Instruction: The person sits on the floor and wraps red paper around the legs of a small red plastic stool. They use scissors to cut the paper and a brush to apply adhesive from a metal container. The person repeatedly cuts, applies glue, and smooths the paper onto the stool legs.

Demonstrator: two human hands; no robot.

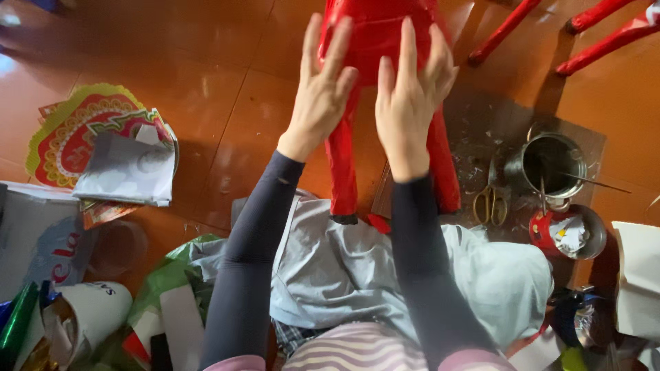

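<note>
A red paper-covered figure (pixel 375 34) with long red legs stands on the floor in front of me, its legs reaching down to my lap. My left hand (pixel 322 89) lies flat on its left side, fingers spread upward. My right hand (pixel 410 96) presses flat on its right side, fingers apart. Both palms touch the red surface without gripping it. Dark sleeves cover both forearms.
A metal pot (pixel 550 165) with a stick in it, yellow-handled scissors (pixel 489 204) and a small red tin (pixel 567 233) sit on brown cardboard at right. Decorated paper sheets (pixel 103 148) lie at left, paper scraps and cups at lower left. More red legs (pixel 605 34) at top right.
</note>
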